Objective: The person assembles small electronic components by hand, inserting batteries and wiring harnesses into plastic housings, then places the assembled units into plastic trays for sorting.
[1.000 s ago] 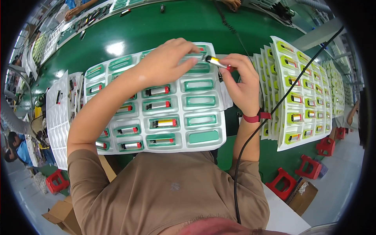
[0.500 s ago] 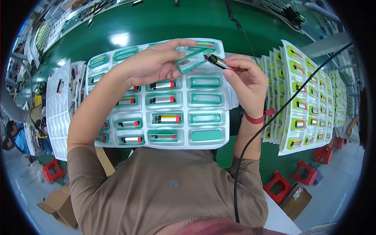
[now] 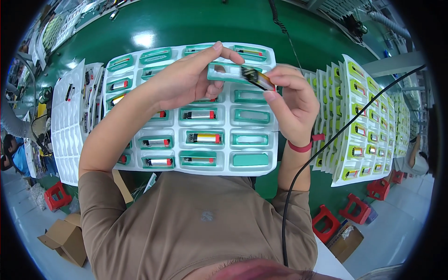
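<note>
My left hand (image 3: 196, 77) is closed on a translucent green rectangular case shell (image 3: 219, 74), held above a white tray (image 3: 227, 140). Between the thumb and fingers of my right hand (image 3: 294, 100) is a small battery assembly (image 3: 256, 77), with a dark component end and a red tip. It is tilted, its dark end against or just over the right part of the shell; whether the two touch I cannot tell. Under my hands the white tray carries rows of green shells, many with battery assemblies (image 3: 203, 138) in them. Others on the right, such as one green shell (image 3: 251, 139), hold no battery.
To the right stand stacked white trays (image 3: 361, 130) with yellow-green shells. More white trays (image 3: 67, 135) lean at the left. A black cable (image 3: 343, 123) crosses in front of my right forearm. Red stools (image 3: 325, 223) and cardboard boxes (image 3: 65, 240) are on the floor.
The green shell has turned from slanted to nearly level. The battery assembly has moved slightly down and right, and stays in my right hand.
</note>
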{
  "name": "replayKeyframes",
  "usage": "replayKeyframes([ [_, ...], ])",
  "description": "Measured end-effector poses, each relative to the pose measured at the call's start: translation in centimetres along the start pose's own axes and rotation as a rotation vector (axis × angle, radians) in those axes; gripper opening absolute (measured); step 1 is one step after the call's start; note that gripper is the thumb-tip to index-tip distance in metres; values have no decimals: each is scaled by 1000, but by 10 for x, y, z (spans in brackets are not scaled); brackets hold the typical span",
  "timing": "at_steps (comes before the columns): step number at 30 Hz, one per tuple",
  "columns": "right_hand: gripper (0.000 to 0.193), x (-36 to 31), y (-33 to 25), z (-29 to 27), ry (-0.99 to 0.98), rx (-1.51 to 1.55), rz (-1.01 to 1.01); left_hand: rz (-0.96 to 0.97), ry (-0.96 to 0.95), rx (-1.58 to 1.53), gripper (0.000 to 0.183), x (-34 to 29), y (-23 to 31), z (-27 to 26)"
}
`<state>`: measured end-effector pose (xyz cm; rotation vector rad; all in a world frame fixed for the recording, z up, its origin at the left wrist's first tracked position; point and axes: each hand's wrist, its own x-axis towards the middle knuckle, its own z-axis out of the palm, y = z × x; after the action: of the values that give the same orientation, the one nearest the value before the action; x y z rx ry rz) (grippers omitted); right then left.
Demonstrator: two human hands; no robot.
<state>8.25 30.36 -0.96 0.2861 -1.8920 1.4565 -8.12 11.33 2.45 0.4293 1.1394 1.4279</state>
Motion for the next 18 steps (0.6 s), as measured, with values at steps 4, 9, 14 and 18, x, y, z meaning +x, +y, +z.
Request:
replayKeyframes([
  [4, 23, -1, 5, 13, 49, 237, 145, 19, -55, -118, 53, 5, -4, 2],
  [9, 21, -3, 0, 15, 113, 212, 240, 168, 88, -35, 52, -7, -2, 16],
  [14, 23, -5, -1, 20, 49, -285, -71, 152, 43, -94, 51, -11, -8, 10],
  [18, 25, -3, 2, 18, 121, -296, -94, 253, 17, -142, 46, -16, -11, 17],
])
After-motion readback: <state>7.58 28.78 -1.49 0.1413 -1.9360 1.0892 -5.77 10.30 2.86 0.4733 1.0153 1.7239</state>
